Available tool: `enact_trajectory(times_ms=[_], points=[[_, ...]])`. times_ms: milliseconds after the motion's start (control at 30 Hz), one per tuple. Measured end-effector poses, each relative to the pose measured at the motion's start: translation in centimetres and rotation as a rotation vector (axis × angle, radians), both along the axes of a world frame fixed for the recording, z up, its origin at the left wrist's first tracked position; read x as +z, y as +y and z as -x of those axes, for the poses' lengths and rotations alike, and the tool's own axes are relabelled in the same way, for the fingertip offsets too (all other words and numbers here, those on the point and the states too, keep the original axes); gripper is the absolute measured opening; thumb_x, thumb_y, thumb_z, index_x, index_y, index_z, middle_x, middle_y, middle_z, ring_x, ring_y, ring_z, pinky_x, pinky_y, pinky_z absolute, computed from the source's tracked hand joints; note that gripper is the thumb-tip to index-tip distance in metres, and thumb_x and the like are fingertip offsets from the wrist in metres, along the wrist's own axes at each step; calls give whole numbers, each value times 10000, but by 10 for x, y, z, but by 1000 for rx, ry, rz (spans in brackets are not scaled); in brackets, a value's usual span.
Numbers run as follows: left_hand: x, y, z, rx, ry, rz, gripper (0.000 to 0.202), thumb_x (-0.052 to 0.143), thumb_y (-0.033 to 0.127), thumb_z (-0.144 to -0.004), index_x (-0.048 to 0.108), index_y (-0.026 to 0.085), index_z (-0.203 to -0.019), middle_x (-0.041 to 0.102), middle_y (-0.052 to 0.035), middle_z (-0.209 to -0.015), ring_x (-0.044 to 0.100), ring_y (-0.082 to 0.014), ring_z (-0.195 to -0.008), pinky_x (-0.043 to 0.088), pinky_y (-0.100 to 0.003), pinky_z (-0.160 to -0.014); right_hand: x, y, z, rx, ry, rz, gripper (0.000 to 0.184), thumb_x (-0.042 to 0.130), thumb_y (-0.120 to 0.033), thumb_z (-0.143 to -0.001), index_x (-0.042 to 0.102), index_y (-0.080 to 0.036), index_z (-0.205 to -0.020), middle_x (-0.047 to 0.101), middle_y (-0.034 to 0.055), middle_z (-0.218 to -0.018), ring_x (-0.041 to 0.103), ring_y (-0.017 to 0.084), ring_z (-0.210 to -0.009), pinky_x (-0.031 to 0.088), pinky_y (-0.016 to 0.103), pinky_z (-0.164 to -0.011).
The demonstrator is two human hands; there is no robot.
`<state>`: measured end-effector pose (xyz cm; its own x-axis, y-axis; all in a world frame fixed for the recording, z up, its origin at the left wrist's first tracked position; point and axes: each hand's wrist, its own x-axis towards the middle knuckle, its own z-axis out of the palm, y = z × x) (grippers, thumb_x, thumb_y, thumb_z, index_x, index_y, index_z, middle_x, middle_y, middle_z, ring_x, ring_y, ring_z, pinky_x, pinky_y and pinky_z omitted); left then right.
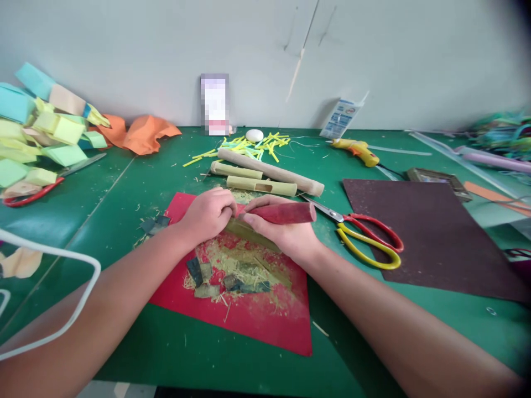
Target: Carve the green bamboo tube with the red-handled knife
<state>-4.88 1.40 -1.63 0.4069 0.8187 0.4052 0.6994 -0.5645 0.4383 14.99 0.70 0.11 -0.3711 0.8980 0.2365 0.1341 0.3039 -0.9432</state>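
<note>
My right hand (pixel 290 235) is closed around a tool with a thick red handle (pixel 286 213); its working end is hidden by my fingers. Curled over the far left end of a greenish bamboo piece (pixel 255 235) is my left hand (pixel 211 213), close to the tool's tip. The bamboo lies under both hands on a red mat (pixel 282 326). Pale shavings (pixel 224 251) and dark bark-like chips (pixel 249 284) are scattered on the mat. Just beyond my hands lie a slotted bamboo tube (pixel 244 183), another bamboo tube (pixel 238 169) and a long wooden rod (pixel 269 170).
Scissors (pixel 373 237) with red and yellow handles overlap a dark brown sheet (pixel 435 237) at right. Behind them lies a yellow glue gun (pixel 359 152). Yellow strips and a white egg-shaped object (pixel 254 135) sit at the back. Paper boxes (pixel 50 132) and red-handled scissors (pixel 39 193) crowd the left.
</note>
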Motion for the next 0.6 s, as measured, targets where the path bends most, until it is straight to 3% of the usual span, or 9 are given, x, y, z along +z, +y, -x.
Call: enact_trajectory(times_ms=[300, 600], points=[[-1, 3, -2, -2, 49, -58, 227, 464, 65, -793, 611, 167, -653, 623, -37, -698, 548, -166, -718, 417, -292, -686, 0, -1, 2, 29, -3, -6, 114, 736, -308, -753, 706, -211, -804, 739, 19, -893, 677, 164, -805, 545, 323, -785], [-1, 3, -2, -20, 38, -64, 208, 474, 54, -782, 600, 156, -651, 609, -28, -674, 546, -159, -698, 411, -282, -665, 2, -2, 2, 15, -39, -58, 80, 722, -277, -746, 711, -213, -793, 736, 14, -838, 666, 154, -755, 533, 301, -735]])
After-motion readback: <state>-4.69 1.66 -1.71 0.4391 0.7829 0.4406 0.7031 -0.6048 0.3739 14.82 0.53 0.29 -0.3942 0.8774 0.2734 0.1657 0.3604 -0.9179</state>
